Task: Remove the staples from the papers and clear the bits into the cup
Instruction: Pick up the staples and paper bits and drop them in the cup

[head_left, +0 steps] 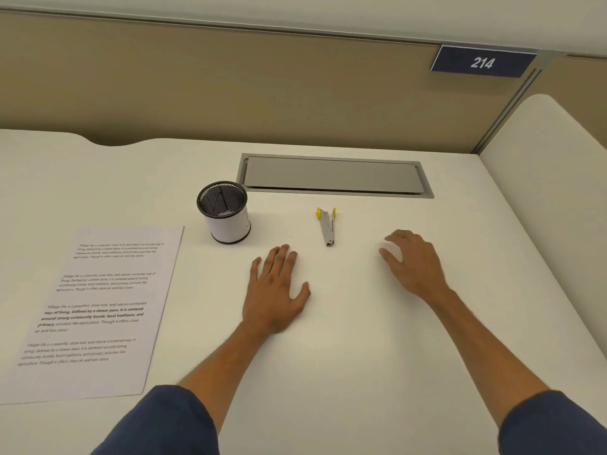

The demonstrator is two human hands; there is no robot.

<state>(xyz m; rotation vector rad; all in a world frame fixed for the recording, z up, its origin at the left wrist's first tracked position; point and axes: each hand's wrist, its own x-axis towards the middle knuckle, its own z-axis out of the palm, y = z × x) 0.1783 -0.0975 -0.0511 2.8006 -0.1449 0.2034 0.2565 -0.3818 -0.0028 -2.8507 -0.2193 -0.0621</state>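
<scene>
Printed papers (95, 310) lie flat at the left of the white desk (361, 356). A black mesh cup (224, 211) with a white wrap stands upright behind them, toward the middle. A metal staple remover (327, 226) with yellow grips lies in the desk's centre, its jaws pointing toward me. My left hand (276, 290) rests flat on the desk, fingers straight, just left of and below the remover. My right hand (412, 261) hovers to the remover's right with fingers loosely spread, holding nothing.
A grey cable hatch (333, 175) is set into the desk behind the remover. A tan partition with a "214" sign (482, 62) rises at the back, and a white side panel (551, 165) closes the right.
</scene>
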